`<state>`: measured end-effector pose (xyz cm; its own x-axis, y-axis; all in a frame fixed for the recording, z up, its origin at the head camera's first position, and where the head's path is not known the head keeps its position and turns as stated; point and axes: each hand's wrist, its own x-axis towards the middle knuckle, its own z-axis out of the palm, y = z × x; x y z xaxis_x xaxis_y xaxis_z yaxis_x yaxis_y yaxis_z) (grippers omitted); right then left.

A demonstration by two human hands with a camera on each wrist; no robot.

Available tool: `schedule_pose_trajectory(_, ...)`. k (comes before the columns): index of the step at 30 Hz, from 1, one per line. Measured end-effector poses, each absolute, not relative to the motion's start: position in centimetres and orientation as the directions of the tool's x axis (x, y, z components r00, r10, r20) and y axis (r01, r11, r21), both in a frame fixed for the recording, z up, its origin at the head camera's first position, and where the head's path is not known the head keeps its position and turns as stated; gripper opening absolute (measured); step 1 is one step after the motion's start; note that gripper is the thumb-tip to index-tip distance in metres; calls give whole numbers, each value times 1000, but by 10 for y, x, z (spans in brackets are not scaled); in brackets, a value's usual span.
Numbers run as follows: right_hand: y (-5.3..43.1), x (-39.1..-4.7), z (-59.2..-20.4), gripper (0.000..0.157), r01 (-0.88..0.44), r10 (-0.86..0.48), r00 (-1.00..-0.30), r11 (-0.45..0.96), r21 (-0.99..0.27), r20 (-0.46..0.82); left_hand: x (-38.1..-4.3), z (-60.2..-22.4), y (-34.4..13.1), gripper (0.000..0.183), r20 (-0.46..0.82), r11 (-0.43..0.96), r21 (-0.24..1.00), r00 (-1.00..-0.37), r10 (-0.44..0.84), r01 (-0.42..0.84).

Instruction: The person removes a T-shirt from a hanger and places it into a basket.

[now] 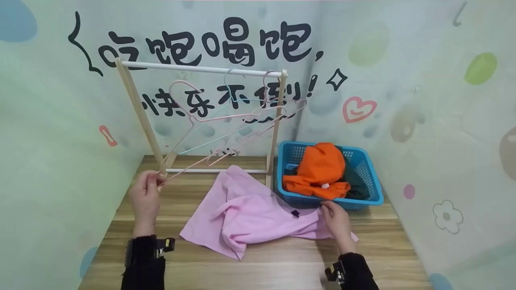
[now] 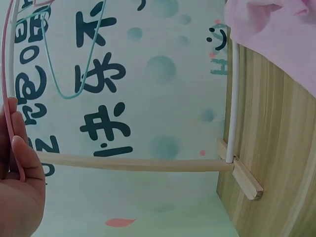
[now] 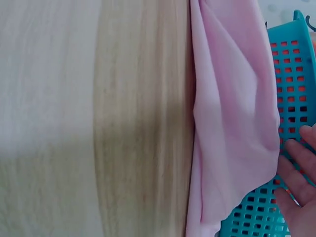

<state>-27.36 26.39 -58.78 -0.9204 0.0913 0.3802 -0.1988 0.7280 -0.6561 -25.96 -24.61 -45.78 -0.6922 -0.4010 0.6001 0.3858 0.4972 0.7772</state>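
In the head view my left hand pinches one corner of a pink hanger, whose hook is free below the rail. The left wrist view shows fingers and thumb of this hand on the pink hanger wire. A pink garment with a small black patch lies rumpled on the table, its upper edge near the basket. Beside that edge is my right hand. In the right wrist view its fingers are slightly spread, with tips at the edge of the pink cloth.
A wooden rack with a white rail stands at the back, holding a light blue hanger and another pink hanger. To its right, a blue basket holds an orange garment and a dark green one.
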Motion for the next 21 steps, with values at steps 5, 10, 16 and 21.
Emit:
schedule_pose_trajectory(5,257,-273,-589,13,-265,60,-895,725,-635,442,-255,-458,-260,27,523,433,842,-683,-510,323)
schedule_pose_trajectory(10,253,-272,-591,14,-297,22,-892,724,-623,451,-248,-462,-274,32,471,425,872,-649,-597,242)
schedule_pose_trajectory(16,252,-272,-595,14,-306,8,-890,730,-611,456,-243,-467,-286,37,425,390,898,-620,-659,201)
schedule_pose_trajectory(21,250,-271,-596,13,-322,2,-880,732,-600,475,-241,-468,-291,37,399,407,903,-613,-682,134)
